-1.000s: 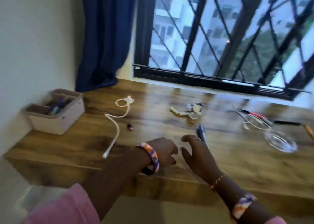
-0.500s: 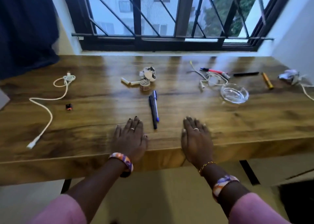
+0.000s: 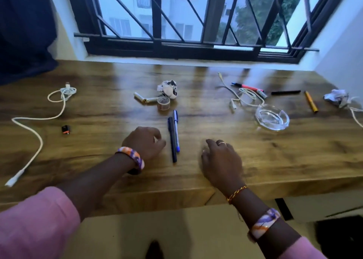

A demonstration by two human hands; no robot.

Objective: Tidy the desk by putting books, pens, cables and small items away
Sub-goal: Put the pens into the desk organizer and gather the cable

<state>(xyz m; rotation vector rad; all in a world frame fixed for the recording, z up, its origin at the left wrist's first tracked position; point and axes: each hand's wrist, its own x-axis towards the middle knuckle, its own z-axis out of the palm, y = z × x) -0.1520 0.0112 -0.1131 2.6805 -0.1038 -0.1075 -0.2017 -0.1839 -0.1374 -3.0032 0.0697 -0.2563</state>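
We had both hands over the near part of the desk (image 3: 275, 156), with the two pens between them. Our left hand (image 3: 144, 142) sat just left of the black pen (image 3: 172, 139), its fingers (image 3: 160, 135) curled loosely inward and holding nothing. Our right hand (image 3: 221, 160) lay further off to the right, fingers relaxed and spread a little, also empty. The blue pen (image 3: 176, 130) lay right alongside the black one, the two parallel and seemingly touching, pointing away from us.

We judged both pens light, stiff and smooth, likely to roll on the polished wood if nudged from the side. A pinch across the middle of the barrel, thumb on one side and fingertips on the other, looked safest; lying so close, the pair could probably be gathered in one grasp.

The white cable (image 3: 37, 133) trailing across the left side looked limp and would need coiling or lifting near its looped end. The glass dish (image 3: 272, 118) to the right seemed the heavy, breakable piece, best taken by its rim. The crumpled paper (image 3: 168, 88) would squash harmlessly.
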